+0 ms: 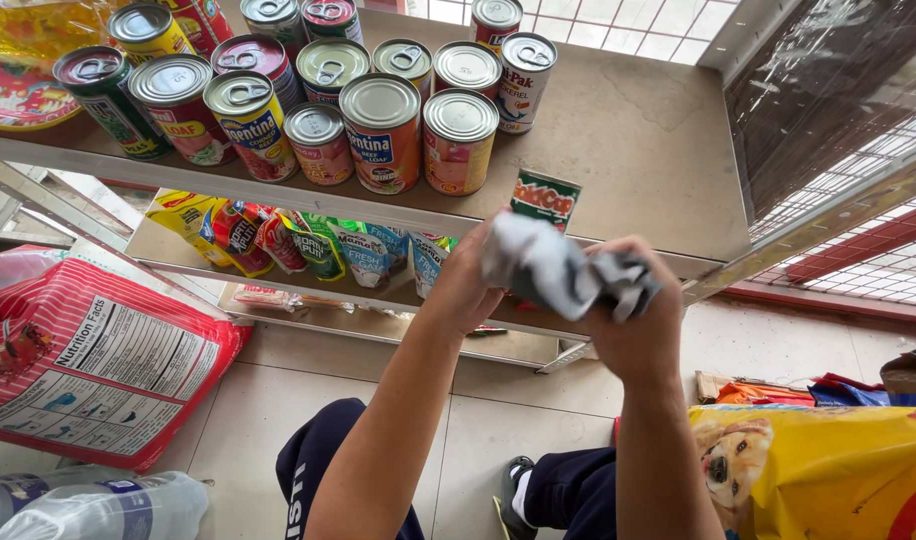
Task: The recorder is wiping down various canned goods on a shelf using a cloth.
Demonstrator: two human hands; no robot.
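Item in hand: grey-and-white cloth (553, 268), bunched, held between both hands in front of the shelf (638, 150) edge.
Left hand (465, 285): your fingers curl shut on the cloth's left end.
Right hand (640, 310): fingers closed tight round the dark end.
Handling: keep the wad compact; steer clear of the green packet (544, 198) and cans (378, 130).

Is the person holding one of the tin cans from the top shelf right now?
No, both the left hand and the right hand grip a crumpled white-and-grey cloth, while the cans stand untouched on the shelf.
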